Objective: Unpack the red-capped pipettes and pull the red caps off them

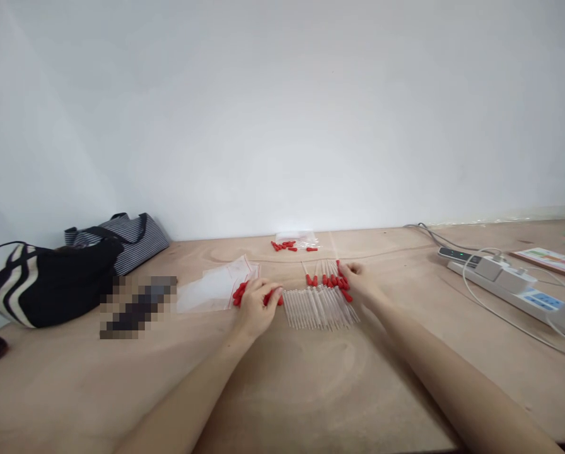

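Clear thin glass dropper tubes point(318, 309) lie side by side in a row on the wooden table. Behind them is a second row of tubes, several fitted with red rubber bulbs point(330, 281). My right hand point(358, 282) pinches a red-bulbed dropper point(338, 265) at the right end of that back row. Left of the tubes, my left hand point(258, 307) is closed, with a red rubber bulb point(277, 292) at its thumb and fingertips. More loose red bulbs point(239, 291) lie beside and under this hand, which partly hides them.
Clear zip bags point(211, 290) lie to the left. At the back are more red bulbs point(285, 245) and a plastic bag point(299, 238). A striped bag point(145, 236) and black bag point(74, 277) stand far left. A power strip point(523, 293) with cables occupies the right.
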A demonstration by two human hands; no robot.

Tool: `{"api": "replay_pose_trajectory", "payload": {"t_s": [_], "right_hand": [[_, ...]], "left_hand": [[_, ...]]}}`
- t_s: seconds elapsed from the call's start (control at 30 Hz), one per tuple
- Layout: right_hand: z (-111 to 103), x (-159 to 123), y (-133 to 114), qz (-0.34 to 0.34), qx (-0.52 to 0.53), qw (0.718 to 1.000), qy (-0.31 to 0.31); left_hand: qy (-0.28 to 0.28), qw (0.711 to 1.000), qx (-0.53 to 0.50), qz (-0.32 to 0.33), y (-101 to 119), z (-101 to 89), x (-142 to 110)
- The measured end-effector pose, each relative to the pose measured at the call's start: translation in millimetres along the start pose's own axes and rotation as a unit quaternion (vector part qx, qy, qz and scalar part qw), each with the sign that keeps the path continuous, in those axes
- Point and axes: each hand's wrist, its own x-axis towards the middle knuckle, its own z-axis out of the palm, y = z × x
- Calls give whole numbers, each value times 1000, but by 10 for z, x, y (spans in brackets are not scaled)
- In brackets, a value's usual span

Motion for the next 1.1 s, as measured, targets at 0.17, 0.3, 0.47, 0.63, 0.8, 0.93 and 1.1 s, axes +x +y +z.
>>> {"api": "replay_pose_trajectory", "payload": {"t_s": [0.17, 0.3, 0.47, 0.63, 0.8, 0.93, 1.1], "right_hand": [[381, -420, -251, -77, 103, 988, -87], [504, -627, -319, -120, 145, 974, -124], [350, -663, -333, -213, -1, 973, -88], [132, -502, -240, -414, -192, 885, 87], [199, -432, -157, -523, -255, 812, 34], [270, -460, -165, -526, -280, 803, 5], [250, -468, -201, -530, -313, 787, -29]], "left_hand": [[-91, 983, -156, -38, 182, 211, -101], [-107, 943, -292, -123, 258, 335, -136], [-79, 952, -255, -147, 203, 322, -116], [-67, 998, 18, -14, 118, 177, -70], [-60, 993, 67, 72, 120, 180, -81], [-58, 989, 86, 104, 123, 198, -87], [-68, 982, 121, 126, 139, 131, -51]]}}
